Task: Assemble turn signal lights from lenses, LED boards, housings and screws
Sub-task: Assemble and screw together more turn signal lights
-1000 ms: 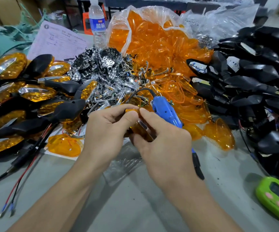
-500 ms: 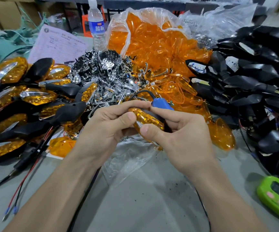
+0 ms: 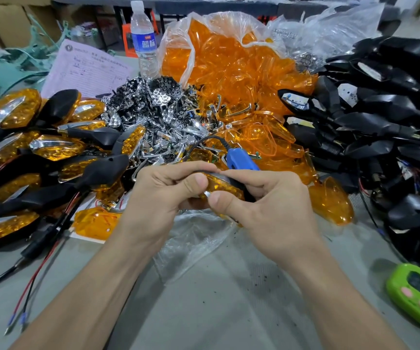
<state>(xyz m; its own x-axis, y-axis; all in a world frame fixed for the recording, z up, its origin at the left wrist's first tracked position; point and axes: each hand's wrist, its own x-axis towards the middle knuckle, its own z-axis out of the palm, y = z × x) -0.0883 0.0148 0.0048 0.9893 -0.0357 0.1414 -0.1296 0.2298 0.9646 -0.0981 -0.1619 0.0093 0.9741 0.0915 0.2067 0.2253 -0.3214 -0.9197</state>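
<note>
Compared with a second ago, the turn signal light (image 3: 225, 190) is showing more of its amber front. Left hand (image 3: 153, 198) and right hand (image 3: 277, 208) are both pinching it above the table (image 3: 216, 304); a blue screwdriver (image 3: 240, 161) is poking out behind the right hand.

The one open stretch of worktop (image 3: 229, 311) runs from 5 to 7 o'clock, with a crumpled clear bag (image 3: 193, 243) at its far edge, loose red and black wires (image 3: 34, 279) trailing in at 8 and a green device (image 3: 418, 294) at 4. Finished lights (image 3: 14, 147) are heaped from 9 to 10, chrome reflectors (image 3: 158, 109) and a water bottle (image 3: 144, 44) stand at 11 to 12, the sack of orange lenses (image 3: 229, 66) at 12 to 1, and tangled black housings (image 3: 380, 122) from 2 to 3. The heaps run into one another.
</note>
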